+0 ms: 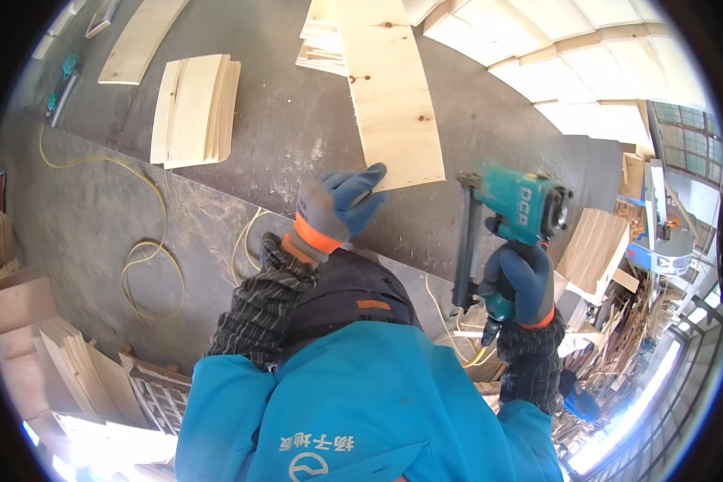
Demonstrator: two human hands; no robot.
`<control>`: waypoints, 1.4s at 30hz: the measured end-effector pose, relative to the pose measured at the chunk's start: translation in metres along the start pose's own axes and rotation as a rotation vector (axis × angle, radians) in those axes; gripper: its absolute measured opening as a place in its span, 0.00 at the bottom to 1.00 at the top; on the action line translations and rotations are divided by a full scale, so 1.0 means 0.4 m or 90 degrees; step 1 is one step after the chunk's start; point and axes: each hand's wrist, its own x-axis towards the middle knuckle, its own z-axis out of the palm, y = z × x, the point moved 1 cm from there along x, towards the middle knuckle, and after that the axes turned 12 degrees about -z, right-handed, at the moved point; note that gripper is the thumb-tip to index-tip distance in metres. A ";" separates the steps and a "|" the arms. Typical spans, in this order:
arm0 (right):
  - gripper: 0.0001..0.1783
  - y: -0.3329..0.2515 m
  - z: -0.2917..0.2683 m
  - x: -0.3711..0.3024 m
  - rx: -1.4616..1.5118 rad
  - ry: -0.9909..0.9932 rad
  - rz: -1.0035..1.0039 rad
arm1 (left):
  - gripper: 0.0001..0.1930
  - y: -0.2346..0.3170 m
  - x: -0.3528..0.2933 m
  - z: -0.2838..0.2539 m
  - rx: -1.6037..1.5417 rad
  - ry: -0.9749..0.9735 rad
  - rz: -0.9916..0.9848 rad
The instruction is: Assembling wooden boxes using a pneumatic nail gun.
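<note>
My left hand, in a grey and blue work glove with an orange cuff, has its fingers closed at the near left corner of a long pale wooden board. The board has several dark knots and reaches away across the dark table. A teal and black nail gun is in my right hand, whose gloved fingers wrap round the handle. The gun is held up to the right of the board, apart from it. A yellow air hose joins it at the handle's lower end.
A stack of short boards lies left of the long board; more thin boards show beside its far part. Pale panels line the far right. Yellow hose loops over the floor at left. Scrap wood is heaped at lower right.
</note>
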 end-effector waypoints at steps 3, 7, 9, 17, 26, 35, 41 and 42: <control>0.23 0.106 -0.108 -0.020 -0.023 0.111 -0.031 | 0.26 0.038 0.010 -0.037 -0.056 -0.073 -0.082; 0.22 0.375 -0.250 0.026 -0.206 0.211 -0.058 | 0.38 0.039 0.036 -0.053 -0.262 0.014 -0.264; 0.22 0.515 -0.312 0.050 -0.377 0.236 -0.113 | 0.42 0.030 0.084 -0.042 -0.390 0.112 -0.405; 0.52 0.831 -0.505 0.079 -0.696 0.221 -0.010 | 0.24 -0.029 0.272 0.070 -0.541 0.022 -0.551; 0.44 0.681 -0.555 0.057 -0.201 0.352 -0.133 | 0.23 0.249 0.248 0.069 -0.374 -0.295 -0.403; 0.37 0.564 -0.539 -0.077 0.183 0.103 -0.280 | 0.25 0.444 0.297 0.233 0.164 -0.574 -0.051; 0.30 0.510 -0.447 -0.067 0.373 0.266 -0.235 | 0.33 0.229 0.268 0.033 0.230 0.112 0.085; 0.28 0.514 -0.444 -0.073 0.435 0.317 -0.242 | 0.35 0.171 0.252 -0.042 0.132 0.205 -0.090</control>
